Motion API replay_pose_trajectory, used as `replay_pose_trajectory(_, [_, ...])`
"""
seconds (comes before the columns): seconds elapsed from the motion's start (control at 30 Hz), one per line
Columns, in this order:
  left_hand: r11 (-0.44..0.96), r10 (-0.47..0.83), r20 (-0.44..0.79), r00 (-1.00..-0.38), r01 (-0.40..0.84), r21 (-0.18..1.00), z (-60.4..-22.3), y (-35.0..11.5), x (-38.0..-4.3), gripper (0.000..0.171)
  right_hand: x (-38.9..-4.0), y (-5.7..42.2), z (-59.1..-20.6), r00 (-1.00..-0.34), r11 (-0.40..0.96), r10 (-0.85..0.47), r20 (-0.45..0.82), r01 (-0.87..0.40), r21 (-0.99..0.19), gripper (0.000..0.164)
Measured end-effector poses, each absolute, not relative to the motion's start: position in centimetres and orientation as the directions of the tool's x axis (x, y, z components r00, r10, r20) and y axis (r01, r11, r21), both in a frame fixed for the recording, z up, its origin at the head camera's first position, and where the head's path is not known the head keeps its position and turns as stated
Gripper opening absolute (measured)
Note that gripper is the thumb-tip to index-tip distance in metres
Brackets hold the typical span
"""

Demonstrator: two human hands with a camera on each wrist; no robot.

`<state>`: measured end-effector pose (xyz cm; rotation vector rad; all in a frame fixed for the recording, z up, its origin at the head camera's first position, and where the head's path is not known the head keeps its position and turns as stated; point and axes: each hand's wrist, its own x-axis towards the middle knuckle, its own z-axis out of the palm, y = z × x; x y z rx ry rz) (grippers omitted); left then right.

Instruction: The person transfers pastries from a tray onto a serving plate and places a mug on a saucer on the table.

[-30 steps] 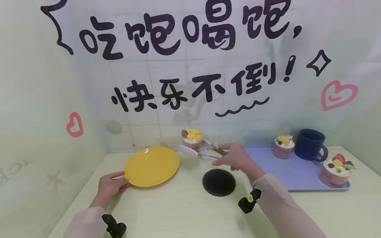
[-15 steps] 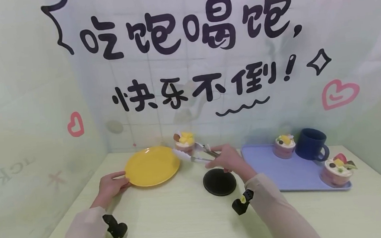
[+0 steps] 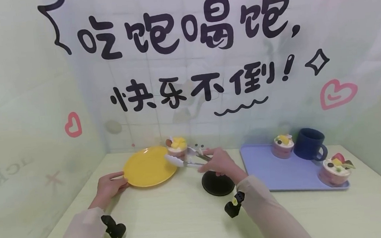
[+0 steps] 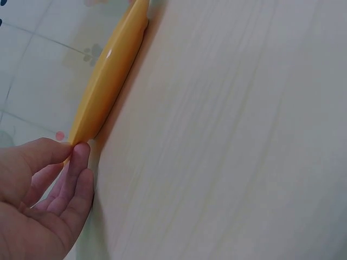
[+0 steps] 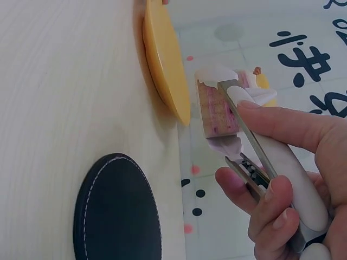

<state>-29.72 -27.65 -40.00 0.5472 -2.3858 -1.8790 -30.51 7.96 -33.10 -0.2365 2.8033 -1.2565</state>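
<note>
My left hand [image 3: 111, 185] pinches the left rim of a yellow plate [image 3: 150, 169]; in the left wrist view, thumb and fingers [image 4: 80, 157] meet on its edge. With my right hand [image 3: 219, 162] I grip a pair of tongs [image 3: 188, 163] with white tips. Between those tips is a small clear dessert cup [image 5: 217, 111], layered pink and cream, topped with yellow fruit pieces. The cup is held in the air at the plate's right edge, above table height in the right wrist view. Whether it overlaps the plate cannot be told.
A round black coaster [image 3: 218, 183] lies below my right hand. To the right, a lavender tray [image 3: 268, 169] bears a dark blue mug [image 3: 309, 144] and two more dessert cups, one at the back [image 3: 283, 147] and one at the front corner [image 3: 334, 171]. A printed backdrop [image 3: 186, 67] stands behind the table.
My right hand has moved left with the tongs and dessert cup, from over the gap beside the plate to the plate's right edge. The left hand and plate have stayed put.
</note>
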Motion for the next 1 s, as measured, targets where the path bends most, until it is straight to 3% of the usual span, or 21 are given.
replay_pose_trajectory(1.0, [0.226, -0.285, -0.169, -0.943, -0.238, 0.945, -39.3, -27.7, -29.9, 0.053, -31.3, 3.5, -33.8, -0.973, 0.699, -0.228, -0.032, -0.141, -0.701, 0.068])
